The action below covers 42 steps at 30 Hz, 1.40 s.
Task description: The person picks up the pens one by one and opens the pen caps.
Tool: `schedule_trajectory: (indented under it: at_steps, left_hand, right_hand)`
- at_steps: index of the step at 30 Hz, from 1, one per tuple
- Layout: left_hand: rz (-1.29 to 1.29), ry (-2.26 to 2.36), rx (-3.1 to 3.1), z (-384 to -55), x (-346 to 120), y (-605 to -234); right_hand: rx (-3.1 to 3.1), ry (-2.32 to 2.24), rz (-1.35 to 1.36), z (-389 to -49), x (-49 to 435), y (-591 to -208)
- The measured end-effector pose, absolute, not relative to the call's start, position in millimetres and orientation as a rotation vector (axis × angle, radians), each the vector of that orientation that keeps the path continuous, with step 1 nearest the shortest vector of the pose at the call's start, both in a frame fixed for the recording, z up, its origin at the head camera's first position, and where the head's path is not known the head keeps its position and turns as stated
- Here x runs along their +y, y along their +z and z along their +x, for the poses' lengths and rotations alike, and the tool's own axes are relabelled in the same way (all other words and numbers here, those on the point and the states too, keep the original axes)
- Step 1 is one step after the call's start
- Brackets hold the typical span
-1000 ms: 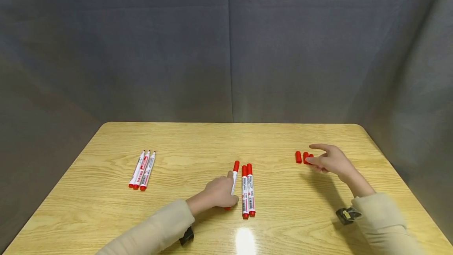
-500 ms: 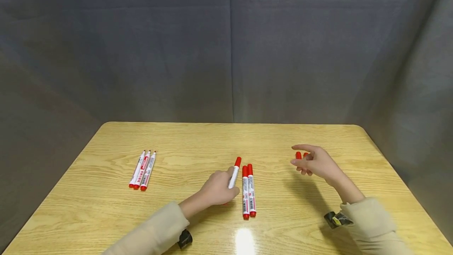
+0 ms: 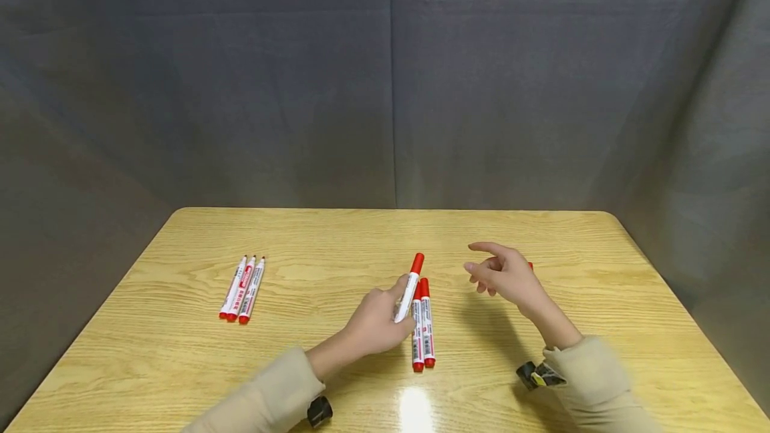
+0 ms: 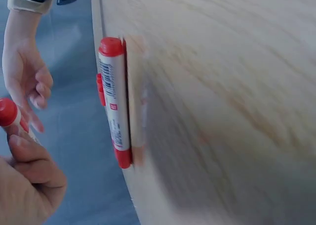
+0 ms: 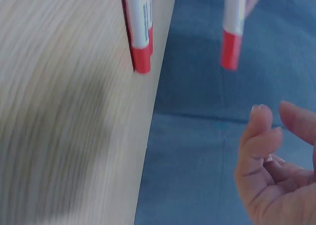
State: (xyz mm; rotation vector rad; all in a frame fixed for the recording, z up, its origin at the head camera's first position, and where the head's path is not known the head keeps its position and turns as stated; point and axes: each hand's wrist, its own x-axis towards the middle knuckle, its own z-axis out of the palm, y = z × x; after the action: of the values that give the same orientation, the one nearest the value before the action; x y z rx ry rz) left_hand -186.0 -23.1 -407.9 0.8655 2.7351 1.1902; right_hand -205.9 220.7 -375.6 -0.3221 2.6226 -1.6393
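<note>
My left hand grips a white marker by its barrel, off the table and tilted, its red cap end pointing away. Behind it lie two capped red markers side by side, the left one partly covered. My right hand hovers to their right with thumb and index finger spread apart and the other fingers loosely bent. Nothing is between its fingers in the right wrist view, where the lifted marker hangs beyond the fingertips. A red cap peeks out behind the right hand, which hides the other caps.
Three uncapped markers lie together on the left of the wooden table, tips away from me. Grey cloth hangs behind and at both sides. A bright light reflection shows near the front.
My left hand has raised the marker from the table and carried it right, over the two capped ones. My right hand has moved left, away from the red caps.
</note>
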Motion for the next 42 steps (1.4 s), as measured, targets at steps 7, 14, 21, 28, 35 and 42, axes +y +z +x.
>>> schedule_trajectory:
  at_steps: [7,14,21,28,35,42]
  left_hand:
    - [1.093,1.106,2.797,-176,-20,-400]
    - [1.299,1.006,2.881,-170,-17,-395]
    - [1.456,1.023,2.949,-168,-14,-401]
    - [1.398,1.101,3.066,-166,-11,-404]
    - [1.209,1.357,2.653,-164,-19,-397]
    - [1.135,1.501,2.427,-165,-20,-385]
  right_hand:
    - [2.622,-1.716,-0.341,-206,188,-381]
    - [2.563,-1.848,-0.294,-200,167,-376]
    - [2.529,-2.041,-0.158,-198,156,-375]
    - [2.384,-2.223,-0.146,-197,153,-372]
    - [2.075,-2.36,-0.278,-193,160,-375]
    - [1.865,-2.505,-0.26,-192,161,-372]
